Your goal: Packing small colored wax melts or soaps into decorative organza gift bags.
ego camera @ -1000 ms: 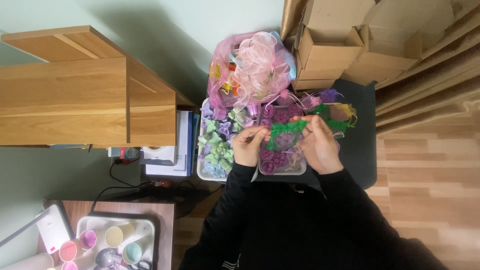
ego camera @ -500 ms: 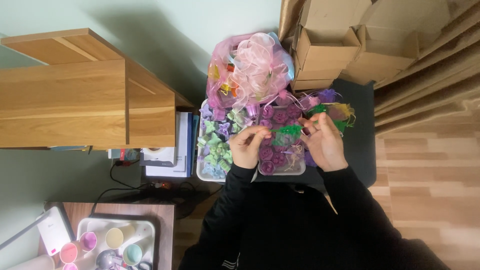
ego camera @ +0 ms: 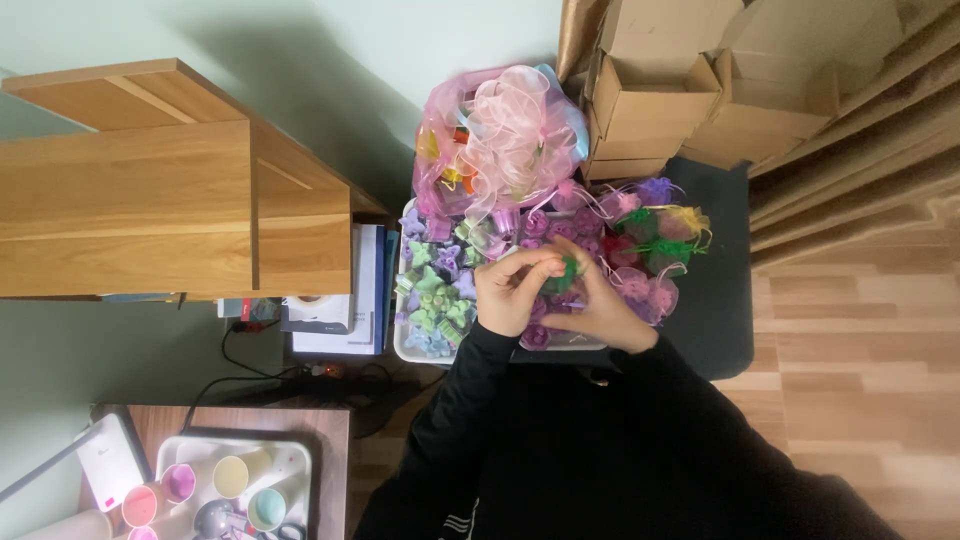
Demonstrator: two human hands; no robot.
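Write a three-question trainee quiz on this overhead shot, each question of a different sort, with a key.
1. True or false: the left hand and the right hand meet over the white tray of small moulded pieces.
2. What colour is the small mesh pouch pinched between the fingers? A red, B green, C blue.
3. Fill in: the cardboard boxes stand beside the ____ heap of pouches.

Key
1. True.
2. B.
3. Pink.
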